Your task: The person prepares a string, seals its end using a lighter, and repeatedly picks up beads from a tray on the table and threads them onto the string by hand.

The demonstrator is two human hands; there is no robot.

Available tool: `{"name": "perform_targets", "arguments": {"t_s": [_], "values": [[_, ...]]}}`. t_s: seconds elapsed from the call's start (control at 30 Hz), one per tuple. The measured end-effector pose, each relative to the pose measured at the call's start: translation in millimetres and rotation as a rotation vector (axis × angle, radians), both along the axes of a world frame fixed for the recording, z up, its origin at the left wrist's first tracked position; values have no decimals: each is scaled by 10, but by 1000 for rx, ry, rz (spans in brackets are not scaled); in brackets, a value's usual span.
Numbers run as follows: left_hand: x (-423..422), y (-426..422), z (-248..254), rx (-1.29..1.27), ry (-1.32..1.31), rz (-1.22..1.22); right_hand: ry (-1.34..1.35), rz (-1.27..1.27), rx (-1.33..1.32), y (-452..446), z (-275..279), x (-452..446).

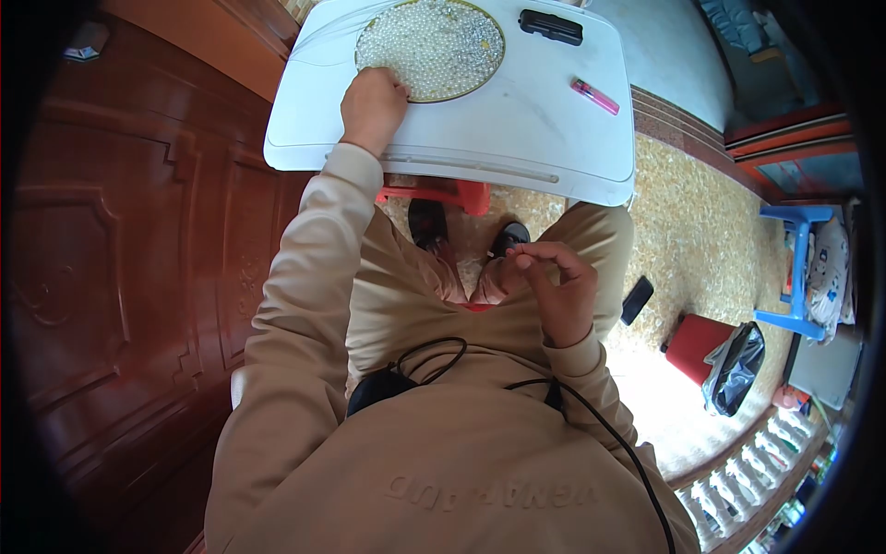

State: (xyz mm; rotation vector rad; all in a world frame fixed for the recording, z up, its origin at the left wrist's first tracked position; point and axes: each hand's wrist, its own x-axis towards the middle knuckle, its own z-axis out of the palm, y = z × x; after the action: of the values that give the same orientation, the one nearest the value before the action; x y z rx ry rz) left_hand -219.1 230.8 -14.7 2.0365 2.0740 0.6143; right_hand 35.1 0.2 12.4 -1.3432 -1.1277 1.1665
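A round tray (428, 99) with a thin gold-coloured rim lies on the white table, full of small pearly white beads (429, 46). At its near left edge my left hand (374, 106) rests with curled fingers against the beads; its fingertips are hidden, so what they hold cannot be seen. Over my lap, my right hand (561, 286) is raised with thumb and forefinger pinched together. Whatever lies between those fingertips is too small to name. Fine, clear strands (323, 35) trail across the table's left side beside the tray.
On the white table (517, 138) are a black case (551, 27) and a pink lighter-like object (594, 96). A dark phone-like slab (637, 300) lies on the floor. Further right stand a red bin (694, 349) and blue stool (796, 268). A black cord (614, 429) crosses my body.
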Motion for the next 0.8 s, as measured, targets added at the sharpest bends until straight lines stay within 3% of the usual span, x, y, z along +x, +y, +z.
{"name": "perform_targets", "arguments": {"t_s": [0.5, 0.7, 0.8], "values": [[21, 152, -147, 60, -13, -15, 74, 10, -69, 4, 25, -34], [96, -100, 131, 93, -96, -27, 67, -26, -78, -8, 63, -13], [225, -437, 435, -54, -564, 77, 85, -22, -82, 14, 24, -16]]}}
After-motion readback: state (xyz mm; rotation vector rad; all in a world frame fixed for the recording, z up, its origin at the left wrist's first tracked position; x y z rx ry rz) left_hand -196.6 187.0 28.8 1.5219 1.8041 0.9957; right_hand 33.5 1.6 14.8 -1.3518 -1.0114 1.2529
